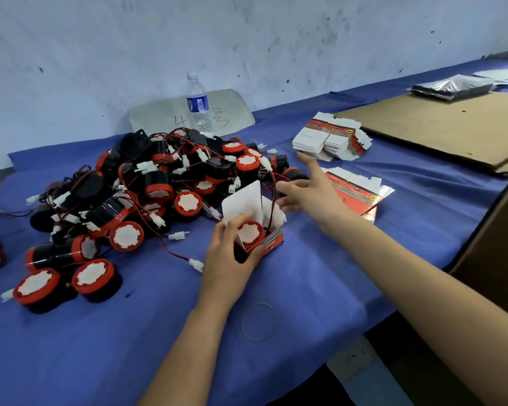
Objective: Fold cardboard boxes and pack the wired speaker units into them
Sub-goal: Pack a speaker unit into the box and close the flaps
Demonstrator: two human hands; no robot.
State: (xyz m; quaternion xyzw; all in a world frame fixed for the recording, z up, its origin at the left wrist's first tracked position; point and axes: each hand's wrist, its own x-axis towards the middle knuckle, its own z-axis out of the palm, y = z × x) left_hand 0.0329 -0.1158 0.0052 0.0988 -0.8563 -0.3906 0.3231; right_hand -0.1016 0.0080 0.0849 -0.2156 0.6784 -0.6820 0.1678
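Observation:
A small red and white cardboard box (272, 243) stands open on the blue cloth, its white lid flap up. A black speaker unit with a red rim and white centre (250, 233) sits inside it, red wires trailing out. My left hand (229, 256) grips the box and unit from the near left side. My right hand (308, 186) hovers past the box with fingers spread, over the wires at the pile's right edge, holding nothing. A large heap of wired speaker units (147, 186) lies to the left. Flat unfolded boxes lie in a near stack (355, 191) and a farther stack (329, 139).
A water bottle (198, 104) stands by the wall behind the heap. Brown cardboard sheets (440, 127) cover the far right of the table, and a big carton (499, 238) stands at the right edge. A rubber band (258, 320) lies near the front edge.

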